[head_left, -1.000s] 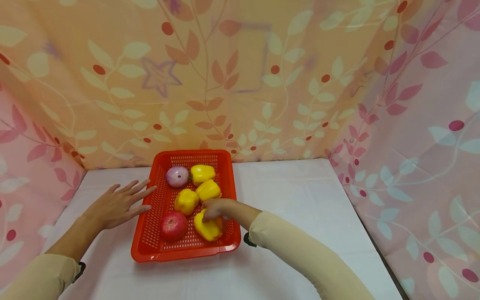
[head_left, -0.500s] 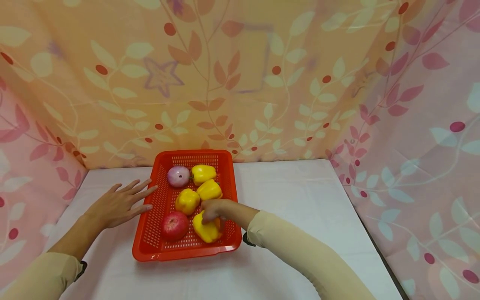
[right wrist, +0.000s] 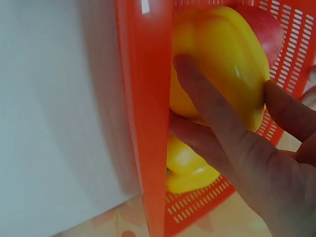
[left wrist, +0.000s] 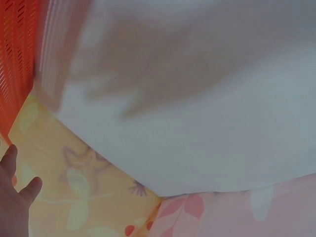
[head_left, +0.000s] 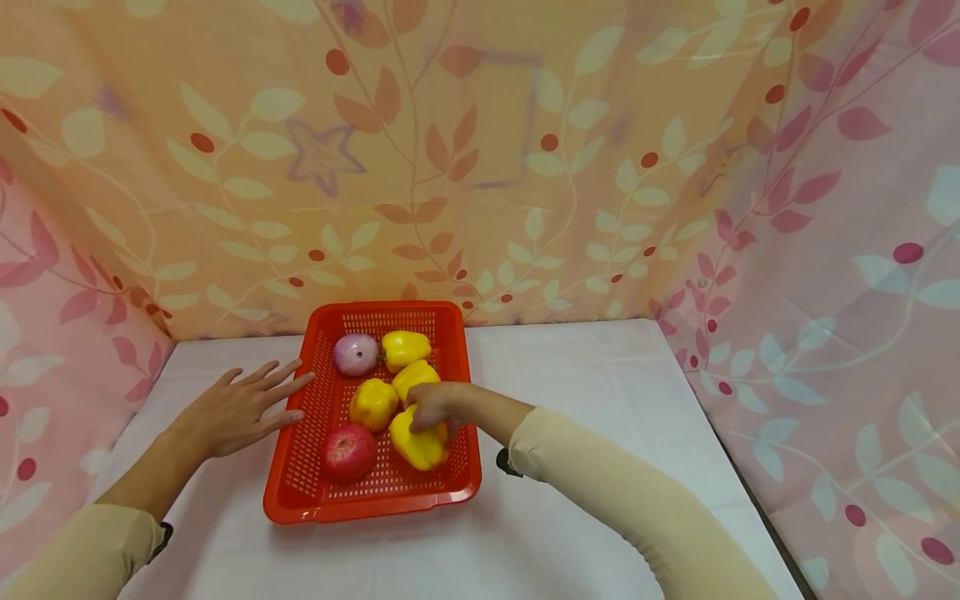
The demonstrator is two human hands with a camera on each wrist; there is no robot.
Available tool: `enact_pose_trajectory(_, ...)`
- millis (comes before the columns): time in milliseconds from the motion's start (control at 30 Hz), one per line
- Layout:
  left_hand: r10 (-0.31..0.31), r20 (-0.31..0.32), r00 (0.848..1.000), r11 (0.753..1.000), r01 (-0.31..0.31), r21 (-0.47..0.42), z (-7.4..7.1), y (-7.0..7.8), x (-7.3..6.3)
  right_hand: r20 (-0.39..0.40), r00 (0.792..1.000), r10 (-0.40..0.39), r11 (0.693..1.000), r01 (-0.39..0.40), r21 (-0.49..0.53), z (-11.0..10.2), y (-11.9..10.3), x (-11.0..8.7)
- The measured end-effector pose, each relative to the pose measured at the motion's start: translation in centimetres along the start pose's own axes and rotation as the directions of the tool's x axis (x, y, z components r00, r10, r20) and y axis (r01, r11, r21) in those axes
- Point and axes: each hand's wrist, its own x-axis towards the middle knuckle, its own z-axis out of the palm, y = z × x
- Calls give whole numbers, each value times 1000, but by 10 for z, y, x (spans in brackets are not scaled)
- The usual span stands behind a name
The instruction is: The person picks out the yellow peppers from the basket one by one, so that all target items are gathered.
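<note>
In the head view my right hand (head_left: pixel 441 404) grips a yellow bell pepper (head_left: pixel 420 448) at the near right of the red basket (head_left: pixel 360 510). The right wrist view shows the thumb and fingers spread round the sides of this bell pepper (right wrist: pixel 222 64), close to the basket's wall. My left hand (head_left: pixel 240 410) is spread flat with straight fingers, its fingertips overlapping the basket's left rim. Only part of the left hand (left wrist: pixel 15 197) shows in the left wrist view, near the orange-red basket wall (left wrist: pixel 17 54).
Other yellow bell peppers (head_left: pixel 373 405) lie in the basket. A pinkish-red round fruit (head_left: pixel 348 453) sits at its near left and a round purple vegetable (head_left: pixel 356 355) at its far left. White cloth covers the table (head_left: pixel 577 400); floral curtains (head_left: pixel 480 167) stand behind and beside it.
My right hand has moved slightly away from me, and the gripped bell pepper has shifted the same way, tilting a little. The left hand has stayed in place.
</note>
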Motion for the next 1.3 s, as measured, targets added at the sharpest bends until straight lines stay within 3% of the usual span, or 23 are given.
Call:
enact_pose_trajectory(267, 11, -6, 1000, 1000, -11, 6, 3, -1, 1, -13, 999, -38, 999, 38, -19, -17, -1, -17)
enact_pose_trajectory(700, 8, 2, 1000, 1000, -8, -1, 0, 1, 2, -52, 967, -249, 964, 253, 86, -65, 30, -44)
enact_pose_trajectory(1033, 9, 5, 1000, 1000, -9, 9, 2, 0, 2, -227, 899, -375, 874, 424, 236, -125, 79, -49)
enact_pose_trajectory(1167, 15, -3, 1000, 1000, -15, 19, -1, 1, 1, -325, 875, -359, 851, 450, 271, -142, 101, -45)
enact_pose_trajectory(1300, 16, 2, 1000, 1000, -17, 23, -2, 1, 1, -427, 855, -293, 844, 441, 305, -153, 124, -40)
